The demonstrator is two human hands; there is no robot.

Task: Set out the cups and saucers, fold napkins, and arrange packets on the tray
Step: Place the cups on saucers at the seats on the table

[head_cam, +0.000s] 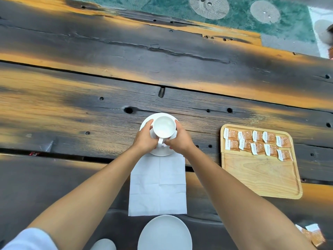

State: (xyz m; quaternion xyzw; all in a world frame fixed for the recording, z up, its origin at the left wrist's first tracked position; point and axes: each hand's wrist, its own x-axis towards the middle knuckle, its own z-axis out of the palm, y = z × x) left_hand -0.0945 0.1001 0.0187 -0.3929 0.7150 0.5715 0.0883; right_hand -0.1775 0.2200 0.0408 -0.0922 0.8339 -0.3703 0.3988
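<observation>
A white cup stands on a white saucer in the middle of the wooden table, its handle turned toward me. My left hand grips the cup's left side and my right hand grips its right side, fingers meeting near the handle. A white napkin lies flat just in front of the saucer. A second white saucer sits at the near edge, with part of another cup to its left. To the right, a wooden tray holds two rows of orange packets.
Loose orange packets lie at the near right corner. A small red wrapper rests in a plank gap at left. The table has dark planks with holes and cracks. Beyond its far edge is a green patterned floor.
</observation>
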